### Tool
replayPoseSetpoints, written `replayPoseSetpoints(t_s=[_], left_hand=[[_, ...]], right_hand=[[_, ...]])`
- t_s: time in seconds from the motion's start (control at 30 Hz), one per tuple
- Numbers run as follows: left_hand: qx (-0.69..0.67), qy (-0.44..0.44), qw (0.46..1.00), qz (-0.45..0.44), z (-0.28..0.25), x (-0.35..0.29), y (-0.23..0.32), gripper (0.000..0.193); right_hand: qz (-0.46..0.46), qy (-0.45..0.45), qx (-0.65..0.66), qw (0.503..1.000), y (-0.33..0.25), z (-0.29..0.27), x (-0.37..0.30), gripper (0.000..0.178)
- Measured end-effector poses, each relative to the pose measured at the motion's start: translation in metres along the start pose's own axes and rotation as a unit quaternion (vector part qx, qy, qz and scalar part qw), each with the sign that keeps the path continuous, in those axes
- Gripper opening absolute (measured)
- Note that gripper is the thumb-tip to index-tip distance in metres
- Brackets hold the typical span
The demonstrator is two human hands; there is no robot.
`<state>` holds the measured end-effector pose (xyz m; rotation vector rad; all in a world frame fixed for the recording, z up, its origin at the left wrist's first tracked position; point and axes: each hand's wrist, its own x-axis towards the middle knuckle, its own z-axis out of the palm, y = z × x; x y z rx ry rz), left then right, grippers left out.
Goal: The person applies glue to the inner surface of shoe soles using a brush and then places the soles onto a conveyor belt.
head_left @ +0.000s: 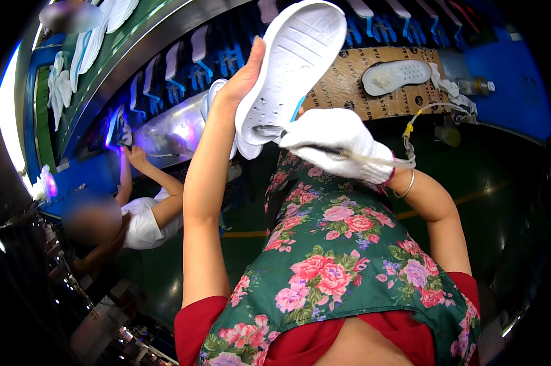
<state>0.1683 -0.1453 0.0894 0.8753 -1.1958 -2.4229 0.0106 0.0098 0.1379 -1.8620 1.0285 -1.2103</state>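
Observation:
My left hand (244,74), bare, grips the edge of a white shoe sole (303,52), raised and tilted with its perforated, recessed face toward me. A strip of blue shows along the sole's right edge. My right hand (336,137) wears a white knit glove and is closed round a thin tool with a clear hose (379,161) running out past the wrist. At the sole's lower end, the tool's tip appears to touch the inner face; its exact kind is partly hidden by the glove. Behind the held sole, part of another white sole (249,150) shows.
On tape-covered cardboard (342,85) lies a white sole (397,77), beside a crumpled cloth (444,85) and a clear bottle (480,86). Racks of pale soles (199,44) with blue parts line the far side. A co-worker (150,216) at left handles a shoe (117,129) under purple light.

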Motion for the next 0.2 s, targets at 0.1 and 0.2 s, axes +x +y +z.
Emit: replayPoseSetpoints(t_s=[0.1,0.2], left_hand=[[-0.006,-0.085,0.995,0.045,0.002,0.01,0.022,0.093],[-0.143,-0.258,0.952,0.082,-0.003,0.032,0.049,0.099]], right_hand=[[0.087,0.032,0.171,0.981,0.005,-0.005,-0.005,0.019],[0.297,0.147,0.424,0.843,-0.008,-0.029,0.002,0.016]])
